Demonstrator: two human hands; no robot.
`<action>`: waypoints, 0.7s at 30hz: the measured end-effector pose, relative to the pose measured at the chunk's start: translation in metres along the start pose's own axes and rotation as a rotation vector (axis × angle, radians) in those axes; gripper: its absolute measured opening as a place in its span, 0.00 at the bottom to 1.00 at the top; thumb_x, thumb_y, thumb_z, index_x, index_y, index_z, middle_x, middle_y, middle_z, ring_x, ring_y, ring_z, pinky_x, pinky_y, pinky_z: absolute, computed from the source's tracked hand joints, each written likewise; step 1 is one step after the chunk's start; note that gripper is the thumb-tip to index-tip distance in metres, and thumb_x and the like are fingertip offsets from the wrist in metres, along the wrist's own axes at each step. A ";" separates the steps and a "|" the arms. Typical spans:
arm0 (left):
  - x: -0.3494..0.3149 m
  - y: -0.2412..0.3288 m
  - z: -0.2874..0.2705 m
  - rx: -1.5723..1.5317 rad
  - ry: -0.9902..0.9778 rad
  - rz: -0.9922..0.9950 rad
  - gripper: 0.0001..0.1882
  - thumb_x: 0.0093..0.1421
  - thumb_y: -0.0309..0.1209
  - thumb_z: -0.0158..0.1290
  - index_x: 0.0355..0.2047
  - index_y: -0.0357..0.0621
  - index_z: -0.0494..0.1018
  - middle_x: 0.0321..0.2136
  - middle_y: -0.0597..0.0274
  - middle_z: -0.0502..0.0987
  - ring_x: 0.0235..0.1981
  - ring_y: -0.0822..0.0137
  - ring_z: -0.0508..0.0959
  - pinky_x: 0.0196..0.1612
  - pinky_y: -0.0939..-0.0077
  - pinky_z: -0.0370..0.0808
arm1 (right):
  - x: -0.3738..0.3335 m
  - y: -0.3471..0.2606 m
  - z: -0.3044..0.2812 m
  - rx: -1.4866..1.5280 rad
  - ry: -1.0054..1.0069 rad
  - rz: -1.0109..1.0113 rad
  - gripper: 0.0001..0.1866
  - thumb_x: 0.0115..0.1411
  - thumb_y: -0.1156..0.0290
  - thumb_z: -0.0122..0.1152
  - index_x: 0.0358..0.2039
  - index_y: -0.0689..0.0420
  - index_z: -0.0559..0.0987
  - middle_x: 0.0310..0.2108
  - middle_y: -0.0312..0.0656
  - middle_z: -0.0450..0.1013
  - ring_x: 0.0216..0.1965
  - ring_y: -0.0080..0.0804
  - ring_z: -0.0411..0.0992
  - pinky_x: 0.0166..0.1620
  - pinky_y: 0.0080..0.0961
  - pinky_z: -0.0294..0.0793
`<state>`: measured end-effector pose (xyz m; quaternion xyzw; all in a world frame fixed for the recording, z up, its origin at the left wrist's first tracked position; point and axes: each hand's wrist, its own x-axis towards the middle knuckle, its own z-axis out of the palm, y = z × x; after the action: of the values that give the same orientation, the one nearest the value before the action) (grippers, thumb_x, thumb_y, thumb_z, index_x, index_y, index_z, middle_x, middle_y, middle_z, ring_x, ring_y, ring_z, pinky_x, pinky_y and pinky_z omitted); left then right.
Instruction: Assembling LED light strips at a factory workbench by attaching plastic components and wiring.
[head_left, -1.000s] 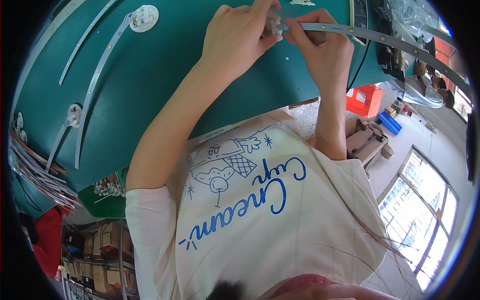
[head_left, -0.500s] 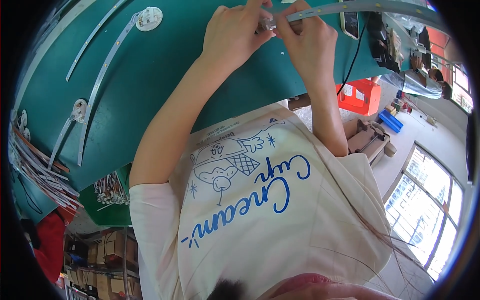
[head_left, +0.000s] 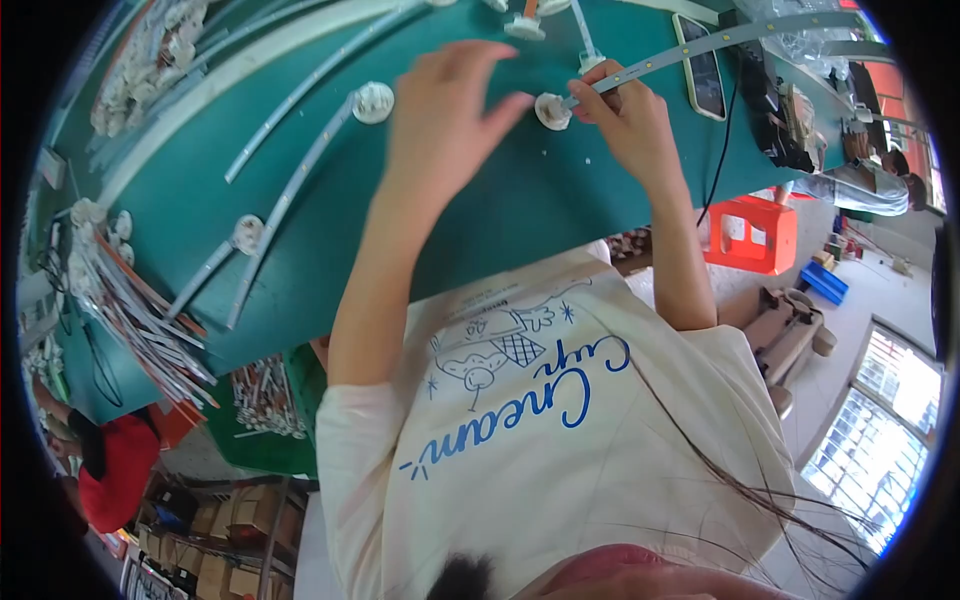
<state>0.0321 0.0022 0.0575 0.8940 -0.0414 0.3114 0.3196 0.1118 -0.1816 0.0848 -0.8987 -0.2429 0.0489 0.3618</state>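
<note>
My right hand (head_left: pixel 630 125) pinches an LED strip (head_left: pixel 690 48) near its end, thumb and fingers pressed together. At that end a round white connector piece (head_left: pixel 553 111) lies at or just above the green table (head_left: pixel 480 215); contact with the table is hard to tell. My left hand (head_left: pixel 435 125) hovers over the table left of this piece, blurred, with thumb and fingers apart and nothing between them. Beside it lies another LED strip (head_left: pixel 300 180) with a round white end piece (head_left: pixel 374 102). A shorter strip with a white disc (head_left: pixel 247 233) rests farther left.
A phone (head_left: pixel 700 70) lies at the right, beside a black cable (head_left: pixel 722 160). Bundled strips (head_left: pixel 150 310) overhang the table's left edge above a green bin (head_left: pixel 220 440). More white end pieces (head_left: pixel 525 27) lie at the back. A red stool (head_left: pixel 755 235) stands right; other people are nearby.
My left hand has let go of the connector piece and moved away to the left, fingers spreading. My right hand keeps its pinch on the strip. The view has shifted, showing more of the table's back.
</note>
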 end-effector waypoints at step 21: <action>0.083 -0.055 -0.051 -1.182 0.084 -0.856 0.14 0.61 0.31 0.48 0.43 0.34 0.68 0.36 0.58 0.73 0.37 0.70 0.72 0.44 0.75 0.72 | 0.082 -0.042 0.065 0.301 0.282 -0.650 0.22 0.53 0.71 0.61 0.49 0.51 0.70 0.35 0.46 0.71 0.32 0.34 0.75 0.36 0.25 0.75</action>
<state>0.0867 0.0866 0.1073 0.4975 0.1627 0.1190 0.8437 0.1495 -0.0767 0.0729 -0.7095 -0.4532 -0.1571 0.5162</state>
